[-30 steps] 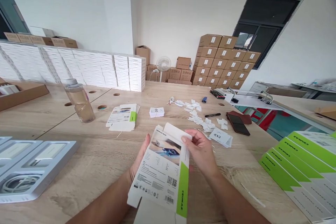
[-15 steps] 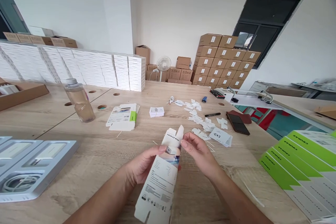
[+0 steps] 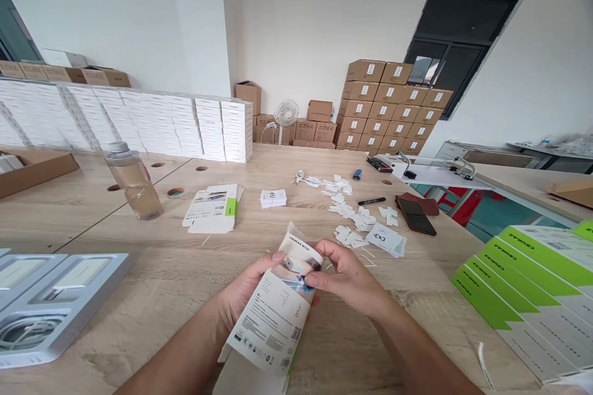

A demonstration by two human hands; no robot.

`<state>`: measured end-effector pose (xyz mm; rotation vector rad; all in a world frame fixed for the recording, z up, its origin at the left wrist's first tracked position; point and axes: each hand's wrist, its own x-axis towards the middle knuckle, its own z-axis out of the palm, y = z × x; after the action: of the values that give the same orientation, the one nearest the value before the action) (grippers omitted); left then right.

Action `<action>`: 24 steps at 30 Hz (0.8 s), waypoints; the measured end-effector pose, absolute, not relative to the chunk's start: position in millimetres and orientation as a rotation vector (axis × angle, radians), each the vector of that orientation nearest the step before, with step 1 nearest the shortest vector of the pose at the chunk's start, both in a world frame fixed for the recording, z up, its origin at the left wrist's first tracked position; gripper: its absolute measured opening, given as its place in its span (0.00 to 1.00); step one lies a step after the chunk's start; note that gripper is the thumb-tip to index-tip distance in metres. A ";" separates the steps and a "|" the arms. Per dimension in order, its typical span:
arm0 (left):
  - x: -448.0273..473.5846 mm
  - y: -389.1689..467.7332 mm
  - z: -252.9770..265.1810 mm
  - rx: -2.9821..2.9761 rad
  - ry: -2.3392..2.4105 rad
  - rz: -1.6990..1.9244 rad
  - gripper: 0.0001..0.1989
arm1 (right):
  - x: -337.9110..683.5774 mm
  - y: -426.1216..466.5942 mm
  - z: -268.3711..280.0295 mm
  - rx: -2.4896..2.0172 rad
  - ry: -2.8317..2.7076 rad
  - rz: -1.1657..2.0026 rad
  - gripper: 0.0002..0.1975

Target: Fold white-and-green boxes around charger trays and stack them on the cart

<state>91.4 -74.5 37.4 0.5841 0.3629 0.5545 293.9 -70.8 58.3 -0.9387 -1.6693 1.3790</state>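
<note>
A printed white cardboard box [image 3: 271,315], a folding carton with loose flaps at its near end, is held tilted above the wooden table [image 3: 398,333]. My left hand [image 3: 248,287] wraps its left side, thumb lying on the printed front near the top. At the upper right edge, my right hand [image 3: 340,274] pinches the carton with thumb and fingers. The carton's underside and some of my fingertips are hidden. Beyond the hands lie a stack of flat cartons [image 3: 210,210] and a small stack of white cards [image 3: 273,199].
Green-and-white boxes [image 3: 523,284] stand at the right. On the left are blue-grey trays [image 3: 88,308] with chargers and cables, plus a bottle [image 3: 134,182]. Paper pieces [image 3: 354,216], a marker [image 3: 372,201], more cards [image 3: 386,239] and a phone [image 3: 416,216] lie farther back.
The carton has turned so more of its front and a green edge show. My right hand has shifted its grip, its thumb now lying over the printed front.
</note>
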 end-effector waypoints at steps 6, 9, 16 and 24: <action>76.6 -63.5 43.2 0.626 0.446 0.715 0.22 | 296.2 -64.0 48.4 -1.050 -1.444 1.242 0.23; 75.6 -59.0 41.1 0.837 0.610 0.869 0.22 | 291.4 -62.3 39.0 -1.031 -1.473 1.503 0.23; 76.3 -53.7 35.1 1.404 1.016 1.047 0.20 | 279.4 -60.7 17.3 -1.109 -1.400 1.436 0.21; 80.4 -54.6 36.9 1.256 1.077 1.334 0.44 | 283.3 -59.6 25.0 -1.086 -1.268 1.379 0.28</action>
<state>80.4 -54.6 36.9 1.2560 1.0772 1.3340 283.3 -59.6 25.0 -1.0865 -1.2683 1.3787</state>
